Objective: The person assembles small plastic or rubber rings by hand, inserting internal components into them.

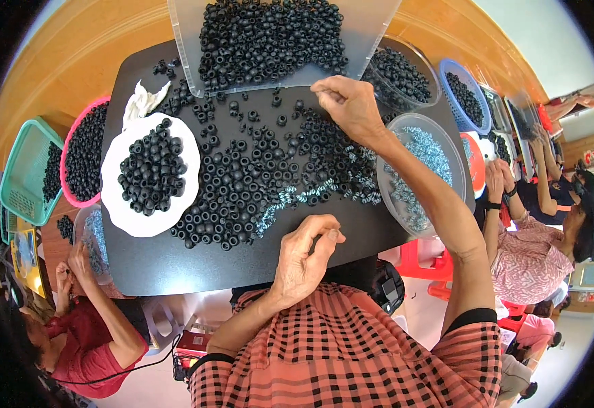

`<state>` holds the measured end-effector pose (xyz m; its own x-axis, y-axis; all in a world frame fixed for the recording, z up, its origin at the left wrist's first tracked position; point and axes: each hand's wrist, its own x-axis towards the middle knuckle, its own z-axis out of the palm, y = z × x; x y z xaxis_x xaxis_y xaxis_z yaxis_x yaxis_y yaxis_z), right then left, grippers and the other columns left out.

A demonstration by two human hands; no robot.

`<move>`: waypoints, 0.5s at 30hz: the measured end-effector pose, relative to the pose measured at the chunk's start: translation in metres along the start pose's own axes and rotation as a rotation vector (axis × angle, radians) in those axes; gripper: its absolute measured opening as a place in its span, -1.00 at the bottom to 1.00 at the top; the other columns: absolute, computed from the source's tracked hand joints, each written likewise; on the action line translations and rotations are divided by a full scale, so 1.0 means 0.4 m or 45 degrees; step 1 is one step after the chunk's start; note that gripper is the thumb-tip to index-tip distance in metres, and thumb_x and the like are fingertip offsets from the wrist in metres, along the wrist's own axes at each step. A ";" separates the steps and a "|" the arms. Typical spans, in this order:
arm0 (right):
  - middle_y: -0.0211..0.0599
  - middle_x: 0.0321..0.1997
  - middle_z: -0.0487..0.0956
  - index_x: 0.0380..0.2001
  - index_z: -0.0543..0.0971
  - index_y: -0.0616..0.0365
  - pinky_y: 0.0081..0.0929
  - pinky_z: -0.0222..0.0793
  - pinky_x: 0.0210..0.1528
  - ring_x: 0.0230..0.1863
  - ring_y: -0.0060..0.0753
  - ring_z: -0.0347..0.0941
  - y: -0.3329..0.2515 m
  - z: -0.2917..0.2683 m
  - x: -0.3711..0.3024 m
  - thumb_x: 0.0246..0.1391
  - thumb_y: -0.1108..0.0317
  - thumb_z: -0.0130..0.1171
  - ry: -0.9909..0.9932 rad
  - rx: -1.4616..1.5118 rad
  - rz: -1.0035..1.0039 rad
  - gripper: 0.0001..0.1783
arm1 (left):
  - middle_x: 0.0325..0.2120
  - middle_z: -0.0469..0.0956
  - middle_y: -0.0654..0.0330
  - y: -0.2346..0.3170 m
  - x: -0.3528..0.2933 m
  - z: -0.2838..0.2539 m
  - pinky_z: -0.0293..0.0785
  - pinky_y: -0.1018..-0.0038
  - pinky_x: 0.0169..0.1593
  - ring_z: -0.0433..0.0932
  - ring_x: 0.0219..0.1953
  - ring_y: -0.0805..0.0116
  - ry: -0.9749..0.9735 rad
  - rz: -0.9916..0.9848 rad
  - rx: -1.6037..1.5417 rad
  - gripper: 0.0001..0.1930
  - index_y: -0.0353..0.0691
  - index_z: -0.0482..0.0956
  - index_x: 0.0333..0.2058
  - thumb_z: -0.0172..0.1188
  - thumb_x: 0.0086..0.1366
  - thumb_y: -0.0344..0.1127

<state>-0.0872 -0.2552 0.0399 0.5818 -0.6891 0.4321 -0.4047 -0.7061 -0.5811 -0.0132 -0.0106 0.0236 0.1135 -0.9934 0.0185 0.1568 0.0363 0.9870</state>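
Coral shirt, black checks; short sleeves, black cuff bands; forearms bare.

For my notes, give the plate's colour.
The plate is white; the head view shows it.

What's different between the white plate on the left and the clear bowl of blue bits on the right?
The white plate is solid white; the clear bowl is see-through. The plate's edge is wavy, while the bowl's rim is smooth. The plate holds black beads; the bowl holds blue bits. Both stand on the dark table.
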 end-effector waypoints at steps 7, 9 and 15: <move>-0.15 -0.38 0.54 -0.36 0.61 0.21 -0.31 0.43 -0.28 -0.38 -0.13 0.51 -0.032 0.056 0.036 -0.09 0.46 0.10 -0.190 -0.012 -0.156 -0.81 | -0.45 0.55 0.18 0.001 -0.001 0.003 0.37 0.60 -0.40 0.45 -0.46 0.57 0.016 -0.031 0.018 -0.89 -0.37 0.45 -0.24 0.00 0.30 -0.48; -0.20 -0.28 0.53 -0.26 0.57 0.25 -0.37 0.43 -0.26 -0.37 -0.24 0.48 -0.025 0.085 0.059 -0.06 0.48 0.11 -0.153 -0.118 -0.429 -0.77 | -0.46 0.55 0.18 -0.005 -0.002 0.006 0.37 0.60 -0.40 0.45 -0.46 0.58 0.024 -0.024 0.006 -0.89 -0.37 0.45 -0.23 0.00 0.30 -0.48; -0.14 -0.28 0.52 -0.31 0.57 0.28 -0.31 0.44 -0.21 -0.29 -0.15 0.49 -0.027 0.105 0.074 -0.08 0.48 0.12 -0.310 -0.168 -0.459 -0.79 | -0.45 0.56 0.17 0.004 -0.005 0.004 0.38 0.59 -0.38 0.47 -0.45 0.56 0.018 -0.040 0.000 -0.88 -0.38 0.45 -0.23 0.00 0.30 -0.48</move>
<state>-0.0362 -0.2610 0.0301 0.8444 -0.3484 0.4068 -0.2234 -0.9194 -0.3236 -0.0147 -0.0088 0.0254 0.1224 -0.9924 -0.0147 0.1607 0.0052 0.9870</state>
